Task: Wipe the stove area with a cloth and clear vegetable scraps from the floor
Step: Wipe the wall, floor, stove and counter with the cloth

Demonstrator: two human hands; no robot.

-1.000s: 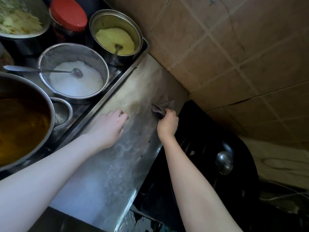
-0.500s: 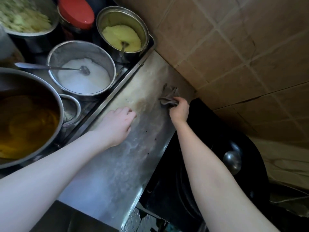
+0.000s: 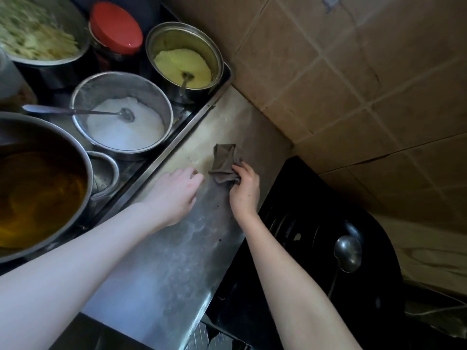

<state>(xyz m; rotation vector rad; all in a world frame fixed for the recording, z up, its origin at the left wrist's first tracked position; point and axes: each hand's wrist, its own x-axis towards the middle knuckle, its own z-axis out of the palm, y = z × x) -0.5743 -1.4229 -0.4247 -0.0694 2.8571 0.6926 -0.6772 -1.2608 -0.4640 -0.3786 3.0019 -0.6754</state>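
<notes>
From my remote seat I see the right hand (image 3: 243,190) gripping the cloth (image 3: 225,164), which lies ahead toward the far edge of the counter (image 3: 177,261), left hand (image 3: 174,195) resting loose beside.

A: What is the counter (image 3: 177,248) across the middle made of?
B: Sheet metal, dull and smeared, with a yellowish film toward its upper end. The cloth (image 3: 223,162) on it is matt grey-brown fabric, crumpled.
A: And at upper left?
B: A shiny metal bowl (image 3: 106,83) with a worn inner wall; a jar lid (image 3: 116,26) of glossy red plastic.
A: On the right?
B: Matt tan wall tiles (image 3: 328,84), grimy at the joints. Lower right, a glossy black wok (image 3: 316,198) and a polished metal ladle (image 3: 347,252).
</notes>
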